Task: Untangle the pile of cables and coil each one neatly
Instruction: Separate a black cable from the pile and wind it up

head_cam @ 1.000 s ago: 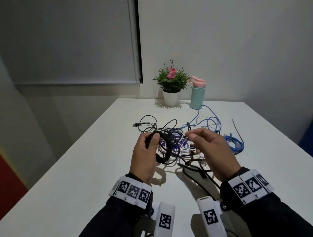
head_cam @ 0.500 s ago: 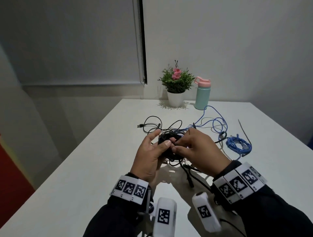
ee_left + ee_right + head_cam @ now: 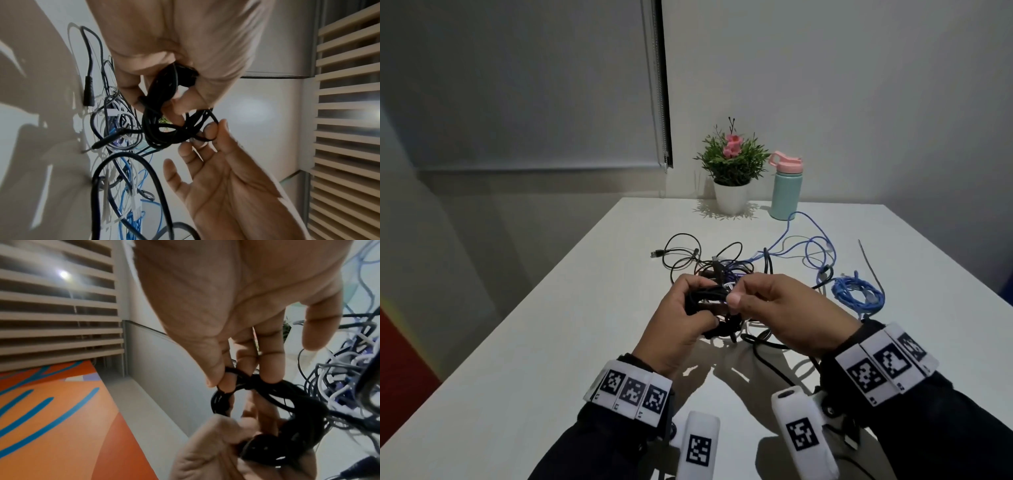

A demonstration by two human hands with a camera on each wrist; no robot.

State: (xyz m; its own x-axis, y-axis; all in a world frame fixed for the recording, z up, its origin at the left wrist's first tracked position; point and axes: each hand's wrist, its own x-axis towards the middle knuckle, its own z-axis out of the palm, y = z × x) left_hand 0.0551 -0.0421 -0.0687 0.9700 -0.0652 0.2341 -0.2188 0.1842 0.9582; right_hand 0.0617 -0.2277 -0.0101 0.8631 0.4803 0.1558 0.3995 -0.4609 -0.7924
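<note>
Holding the black cable bundle (image 3: 709,301) above the white table (image 3: 544,342), I curl my left hand (image 3: 678,325) round its coiled loops, which run roughly crosswise between my hands. My right hand (image 3: 784,315) pinches one loop at thumb and forefinger. Behind lies the cable pile (image 3: 743,267), with a coiled blue cable (image 3: 858,296) to its right.

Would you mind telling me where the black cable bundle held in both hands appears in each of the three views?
Head: black cable bundle at centre, between left hand and right hand.
Left wrist: upper centre, hanging from the left hand's grip.
Right wrist: lower right, pinched by the right hand's fingertips.
Shared landmark: the cable pile on the white table.
</note>
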